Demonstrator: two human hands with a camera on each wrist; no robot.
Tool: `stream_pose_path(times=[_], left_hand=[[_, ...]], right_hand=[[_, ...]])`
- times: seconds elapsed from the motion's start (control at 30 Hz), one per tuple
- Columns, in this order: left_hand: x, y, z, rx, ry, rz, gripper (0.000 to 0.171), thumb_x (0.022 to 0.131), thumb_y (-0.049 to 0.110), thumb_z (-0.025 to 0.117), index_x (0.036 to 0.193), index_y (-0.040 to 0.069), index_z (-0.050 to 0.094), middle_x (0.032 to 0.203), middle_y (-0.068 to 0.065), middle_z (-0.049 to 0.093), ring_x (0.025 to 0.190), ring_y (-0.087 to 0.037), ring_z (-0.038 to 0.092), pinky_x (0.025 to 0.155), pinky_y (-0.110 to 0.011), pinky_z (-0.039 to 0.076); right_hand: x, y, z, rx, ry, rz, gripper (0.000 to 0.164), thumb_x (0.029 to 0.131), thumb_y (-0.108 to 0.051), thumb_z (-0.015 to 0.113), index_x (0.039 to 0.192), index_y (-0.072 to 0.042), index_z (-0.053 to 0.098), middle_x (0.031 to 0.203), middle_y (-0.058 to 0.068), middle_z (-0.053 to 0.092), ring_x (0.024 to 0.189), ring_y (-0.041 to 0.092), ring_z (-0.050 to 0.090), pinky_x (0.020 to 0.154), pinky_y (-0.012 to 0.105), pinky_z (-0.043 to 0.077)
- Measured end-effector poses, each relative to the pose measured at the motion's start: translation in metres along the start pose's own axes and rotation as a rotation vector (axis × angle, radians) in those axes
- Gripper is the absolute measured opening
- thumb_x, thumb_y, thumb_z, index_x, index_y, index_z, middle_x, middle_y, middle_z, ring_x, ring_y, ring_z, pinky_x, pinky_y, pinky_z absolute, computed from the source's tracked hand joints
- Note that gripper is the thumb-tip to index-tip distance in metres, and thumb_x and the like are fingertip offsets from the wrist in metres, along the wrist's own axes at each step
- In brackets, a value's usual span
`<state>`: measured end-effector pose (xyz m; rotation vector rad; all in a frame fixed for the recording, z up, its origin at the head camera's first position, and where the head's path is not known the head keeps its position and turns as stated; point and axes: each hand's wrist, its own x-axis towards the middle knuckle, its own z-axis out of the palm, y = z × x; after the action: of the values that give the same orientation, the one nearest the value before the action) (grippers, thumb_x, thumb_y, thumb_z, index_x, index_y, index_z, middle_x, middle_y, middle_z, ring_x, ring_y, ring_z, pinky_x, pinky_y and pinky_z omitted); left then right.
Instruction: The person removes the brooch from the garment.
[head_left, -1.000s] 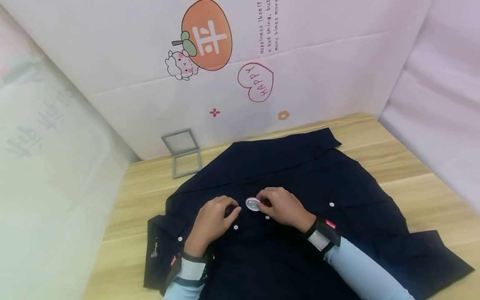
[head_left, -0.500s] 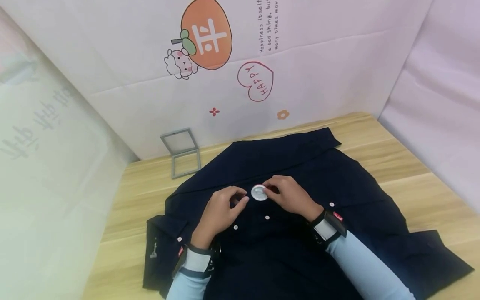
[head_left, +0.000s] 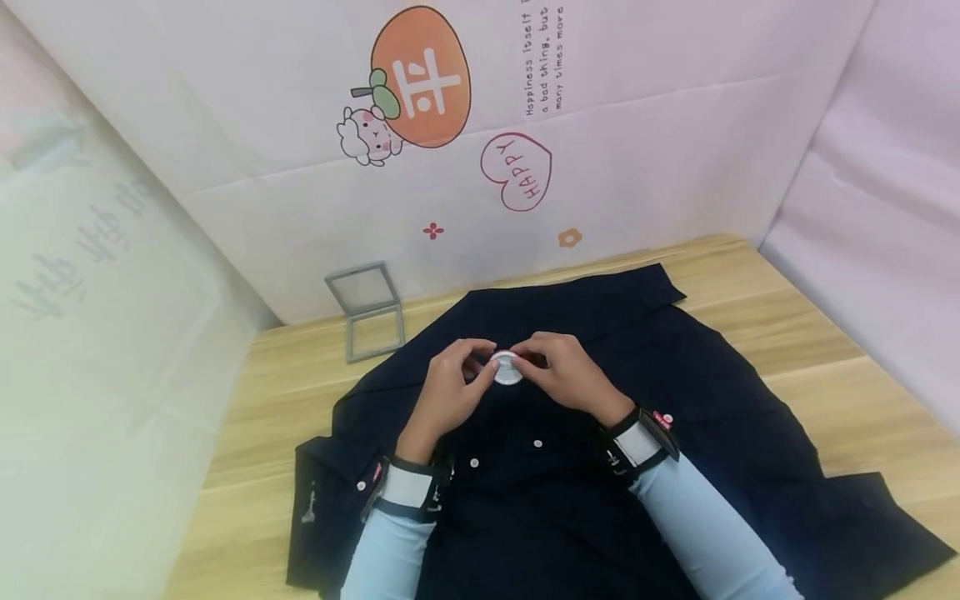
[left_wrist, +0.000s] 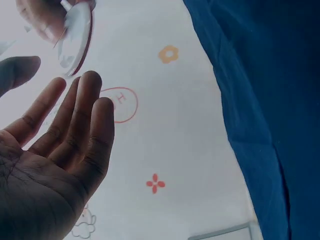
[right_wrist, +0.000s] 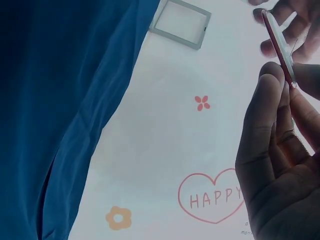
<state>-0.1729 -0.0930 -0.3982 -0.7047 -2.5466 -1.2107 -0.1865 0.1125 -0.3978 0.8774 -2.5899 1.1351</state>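
Observation:
Between thumb and fingers, my right hand [head_left: 566,375] pinches a round pin-back button badge [head_left: 507,368]. The pale back of the badge faces me, its rim is red, and a thin pin stands out in the right wrist view. My left hand [head_left: 450,387] is close by the badge's left side, thumb and fingers apart. In the left wrist view its fingers [left_wrist: 90,90] are extended just below the badge, with a small gap. Beneath both hands a dark navy shirt [head_left: 600,308] lies spread on the wooden table [head_left: 247,433].
A grey hinged frame [head_left: 349,340] stands half-raised at the back left of the table, against the printed white backdrop [head_left: 285,217]. White shirt buttons [head_left: 537,444] show below the hands. Pale cloth walls [head_left: 862,208] rise on both sides.
Both hands have moved up, away from the shirt's button row. The left hand has come nearer the badge, which the right hand has kept hold of throughout.

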Motion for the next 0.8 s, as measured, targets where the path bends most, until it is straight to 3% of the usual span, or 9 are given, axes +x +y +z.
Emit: stream_pose_path(times=[0.5, 0.8], left_hand=[[0.001, -0.003, 0.001, -0.034, -0.009, -0.043, 0.016, 0.098, 0.012, 0.060, 0.108, 0.004, 0.069, 0.090, -0.008, 0.071, 0.071, -0.013, 0.062, 0.063, -0.021, 0.051], [0.002, 0.015, -0.008, -0.182, 0.095, -0.055, 0.019, 0.098, 0.014, 0.060, 0.111, 0.004, 0.069, 0.094, -0.011, 0.072, 0.074, -0.018, 0.065, 0.064, -0.022, 0.052]], right_hand=[[0.003, -0.004, 0.007, 0.034, 0.015, 0.030, 0.019, 0.096, -0.018, 0.064, 0.107, -0.006, 0.073, 0.093, 0.005, 0.068, 0.077, 0.011, 0.061, 0.068, 0.029, 0.052], [0.005, -0.018, -0.001, 0.150, 0.101, 0.078, 0.019, 0.096, -0.018, 0.064, 0.108, -0.004, 0.071, 0.097, 0.008, 0.070, 0.079, 0.016, 0.063, 0.069, 0.028, 0.052]])
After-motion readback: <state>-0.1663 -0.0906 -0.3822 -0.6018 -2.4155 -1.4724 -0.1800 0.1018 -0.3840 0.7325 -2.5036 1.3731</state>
